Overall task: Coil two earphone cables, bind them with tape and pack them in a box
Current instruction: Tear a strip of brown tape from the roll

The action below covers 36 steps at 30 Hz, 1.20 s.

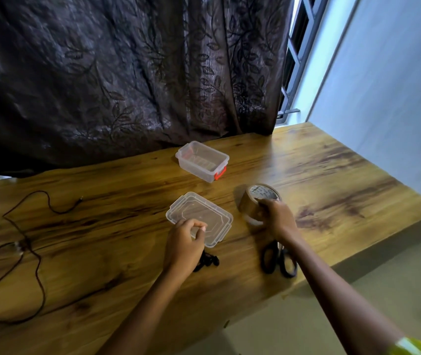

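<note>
loose earphone cable sprawls far left on counter, uncoiled. left hand grip pinched narrow over lid, coiled bundle just beneath, likely awaiting tape. right hand grips tape roll; scissors near, box open behind.

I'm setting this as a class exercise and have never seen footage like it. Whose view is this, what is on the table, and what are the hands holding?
One picture, from a camera on a person's head, looking down at bare hands. The right hand grips a tape roll; the left hand hovers curled above a clear lid. On the wooden table lie an open plastic box, scissors, a small black bundle and a loose earphone cable.
</note>
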Available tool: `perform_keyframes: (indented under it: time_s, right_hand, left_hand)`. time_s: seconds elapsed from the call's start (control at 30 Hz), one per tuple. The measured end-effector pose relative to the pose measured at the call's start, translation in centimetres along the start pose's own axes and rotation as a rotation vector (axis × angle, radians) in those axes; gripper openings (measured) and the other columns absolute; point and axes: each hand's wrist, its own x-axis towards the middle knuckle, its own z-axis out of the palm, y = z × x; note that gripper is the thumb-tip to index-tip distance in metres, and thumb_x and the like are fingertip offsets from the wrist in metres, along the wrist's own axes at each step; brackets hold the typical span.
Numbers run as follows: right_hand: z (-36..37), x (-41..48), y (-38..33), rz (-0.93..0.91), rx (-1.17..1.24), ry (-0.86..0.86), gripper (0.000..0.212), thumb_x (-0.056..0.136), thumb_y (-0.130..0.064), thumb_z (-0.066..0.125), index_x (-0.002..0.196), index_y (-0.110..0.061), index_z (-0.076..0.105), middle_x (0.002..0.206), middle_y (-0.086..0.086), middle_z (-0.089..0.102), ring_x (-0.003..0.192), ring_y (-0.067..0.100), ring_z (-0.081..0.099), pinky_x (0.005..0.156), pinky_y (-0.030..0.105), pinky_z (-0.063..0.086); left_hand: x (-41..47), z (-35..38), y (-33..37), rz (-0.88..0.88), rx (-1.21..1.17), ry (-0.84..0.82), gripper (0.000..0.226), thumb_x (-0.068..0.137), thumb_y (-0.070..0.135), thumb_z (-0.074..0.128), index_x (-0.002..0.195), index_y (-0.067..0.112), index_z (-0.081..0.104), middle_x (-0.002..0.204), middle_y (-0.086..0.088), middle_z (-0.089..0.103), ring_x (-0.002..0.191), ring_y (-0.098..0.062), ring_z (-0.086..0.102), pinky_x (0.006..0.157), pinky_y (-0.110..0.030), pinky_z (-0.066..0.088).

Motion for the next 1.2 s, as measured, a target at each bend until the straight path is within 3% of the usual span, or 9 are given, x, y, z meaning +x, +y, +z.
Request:
perform_keyframes:
  time_s: [0.1,0.23,0.33,0.4,0.5,0.67,0.97,1.13,1.2]
  right_hand:
    - [-1.2,-1.1,-1.6,0.123,0.385,0.089,0.038,0.075,0.011,0.061,0.11,-0.001,0.065,0.094,0.005,0.067,0.087,0.015,0.062,0.07,0.008,0.045]
    - [-2.5,-3.4,-4.3,0.136,0.94,0.06,0.028,0.078,0.004,0.066,0.106,0.0,0.065,0.097,0.013,0.07,0.088,0.02,0.065,0.08,0.025,0.054]
    - [-3.8,-5.2,-6.2,0.116,1.136,0.047,0.029,0.076,0.011,0.064,0.102,-0.001,0.064,0.084,0.002,0.071,0.074,0.004,0.067,0.069,0.015,0.053]
    - [-4.3,-6.3,-7.1,0.056,1.215,-0.004,0.029,0.075,0.014,0.062,0.097,-0.005,0.066,0.083,-0.002,0.072,0.075,0.003,0.068,0.066,0.013,0.052]
    - [-4.8,-7.3,-7.5,0.006,1.304,-0.049,0.03,0.075,0.011,0.061,0.104,0.001,0.064,0.09,0.002,0.074,0.086,0.011,0.069,0.072,0.019,0.054]
    - [-5.7,-7.2,-7.7,-0.036,1.311,-0.049,0.032,0.074,0.014,0.061,0.101,-0.004,0.066,0.088,0.0,0.075,0.087,0.011,0.069,0.072,0.019,0.054]
    - [-7.3,-7.0,-7.7,-0.127,1.228,-0.097,0.032,0.07,0.001,0.067,0.101,-0.004,0.063,0.087,-0.003,0.074,0.084,0.009,0.069,0.073,0.018,0.054]
    - [-8.0,-6.6,-8.5,-0.142,1.213,-0.046,0.029,0.075,-0.017,0.065,0.102,-0.004,0.063,0.087,0.0,0.071,0.082,0.009,0.066,0.069,0.017,0.052]
    - [-8.2,-6.4,-8.6,-0.115,1.228,-0.042,0.028,0.076,-0.019,0.063,0.101,-0.005,0.064,0.088,0.001,0.07,0.082,0.008,0.065,0.07,0.018,0.052]
  left_hand:
    - [0.2,-0.1,0.6,-0.009,-0.074,-0.029,0.009,0.091,0.018,0.054,0.091,0.021,0.062,0.107,0.003,0.061,0.1,-0.01,0.056,0.065,-0.009,0.038]
    - [0.5,-0.4,2.5,-0.009,-0.221,-0.092,0.017,0.089,0.022,0.058,0.105,0.019,0.062,0.109,0.006,0.062,0.105,-0.007,0.055,0.071,-0.008,0.038]
    - [0.7,-0.9,4.5,0.01,-0.354,-0.123,0.024,0.087,0.024,0.062,0.11,0.019,0.063,0.11,0.006,0.064,0.106,-0.007,0.057,0.085,-0.017,0.045]
    - [0.6,-1.5,5.8,-0.005,-0.477,-0.145,0.018,0.086,0.021,0.063,0.103,0.02,0.065,0.106,0.003,0.068,0.104,-0.011,0.061,0.091,-0.027,0.048]
    - [0.3,-2.4,7.4,0.008,-0.65,-0.212,0.018,0.087,0.011,0.06,0.103,0.014,0.067,0.103,-0.004,0.071,0.098,-0.015,0.065,0.084,-0.024,0.05]
    - [0.1,-2.9,8.3,-0.002,-0.809,-0.224,0.026,0.089,0.004,0.054,0.113,0.002,0.061,0.109,-0.015,0.069,0.103,-0.025,0.064,0.092,-0.037,0.05]
    - [-0.2,-3.1,9.1,0.025,-0.838,-0.243,0.023,0.092,0.008,0.049,0.109,0.009,0.064,0.105,-0.009,0.07,0.099,-0.021,0.066,0.083,-0.026,0.054]
    - [-0.6,-3.3,9.6,0.056,-0.817,-0.248,0.029,0.09,0.004,0.051,0.117,0.007,0.061,0.112,-0.01,0.069,0.107,-0.02,0.064,0.094,-0.032,0.049]
    - [-0.8,-3.4,9.9,0.075,-0.791,-0.231,0.028,0.089,0.005,0.054,0.116,0.008,0.062,0.109,-0.008,0.07,0.104,-0.015,0.065,0.091,-0.027,0.05]
